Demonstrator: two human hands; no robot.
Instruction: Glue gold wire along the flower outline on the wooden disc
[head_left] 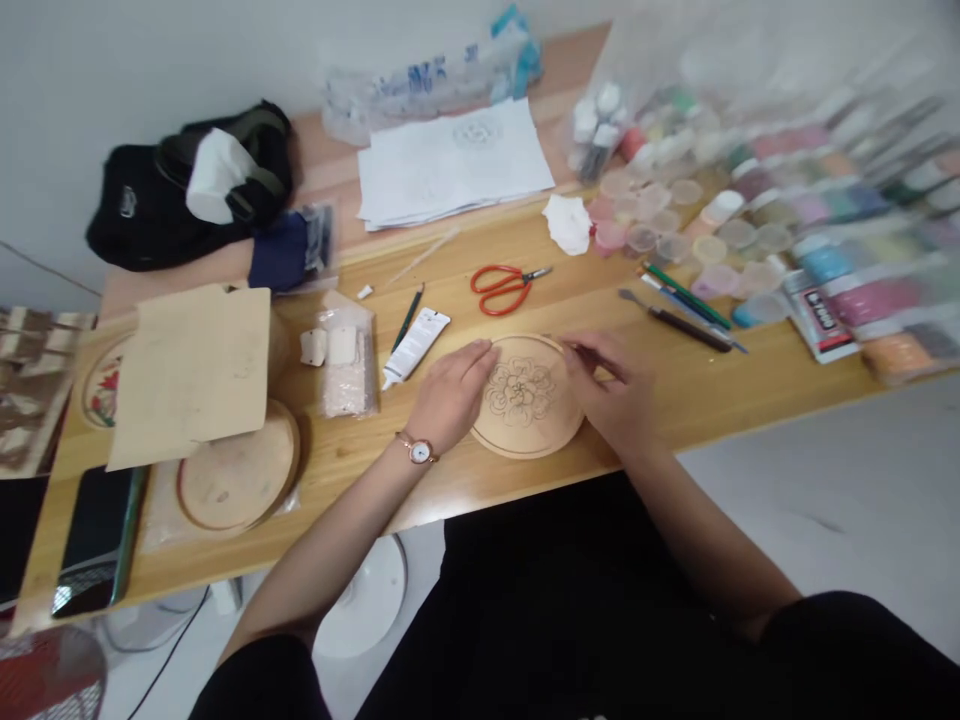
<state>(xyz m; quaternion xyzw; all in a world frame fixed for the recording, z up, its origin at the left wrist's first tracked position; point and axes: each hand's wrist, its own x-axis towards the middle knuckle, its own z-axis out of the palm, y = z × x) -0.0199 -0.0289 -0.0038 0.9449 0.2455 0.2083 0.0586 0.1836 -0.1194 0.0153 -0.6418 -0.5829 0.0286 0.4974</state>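
Note:
A round wooden plate (525, 435) with a flower pattern drawn in dark lines lies near the table's front edge. My left hand (454, 393) holds its left rim, fingers together and laid over the edge; the thumb is hidden. At the right rim, my right hand (611, 385) has its fingers curled and grips the plate's edge, slightly blurred. Left of the plate are a white paint tube (417, 345) and a dark pencil (408, 316). Beyond it lie red-handled scissors (504, 288).
Paint pots (825, 260) crowd the right side, with brushes (686, 295) and a black-and-white tube (819, 315) near them. Paper sheets (457, 165) lie at the back. Cardboard (191, 370) covers part of another wooden plate (244, 475) at left, beside a phone (97, 540).

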